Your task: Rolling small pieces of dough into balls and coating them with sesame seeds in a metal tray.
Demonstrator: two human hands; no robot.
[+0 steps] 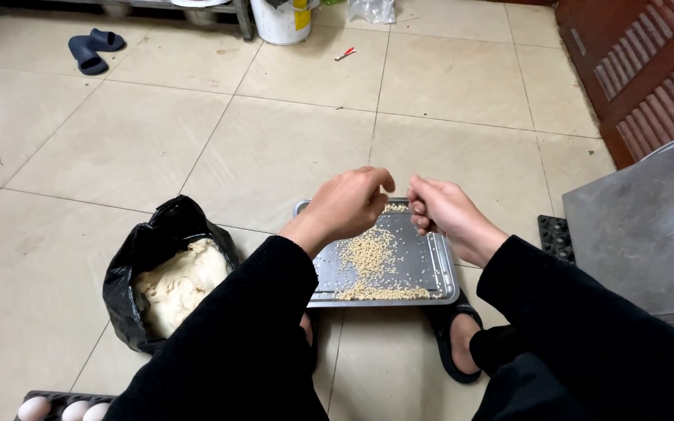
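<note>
Looking down from the head view: a person squats on a tiled floor, both black-sleeved arms reaching to the middle of the frame over a metal tray.
Left hand: curled, fingers drawn together toward the thumb as if pinching something small; what sits between the fingertips is too small to tell.
Right hand: loosely fisted, fingers folded in close beside the left hand; whether it grips anything I cannot tell.
Grains: small pale tan kernels, scattered in a loose patch at the tray's middle and banked in a line along its near edge, a few more under the hands at the far edge.
Handling of the grains: judged light, hard, dry and free-rolling; single ones likely slip from a pinch, so fingertip picking or sweeping with the flat of the fingers suits them better than grabbing.
Perforated metal tray: shallow, grey, lying flat on the floor in the lower centre of the frame; looks stiff and thin, its raised rim the natural place to take hold, kept level or the grains will run.
Black plastic bag: lower left, open, holding a pale lumpy mass; soft and slack.
Eggs: bottom left corner, in a dark carton; fragile.
Sandalled foot: just below the tray.
Grey metal sheet: right edge.
Dark slippers: upper left.
White bucket: top centre.
</note>
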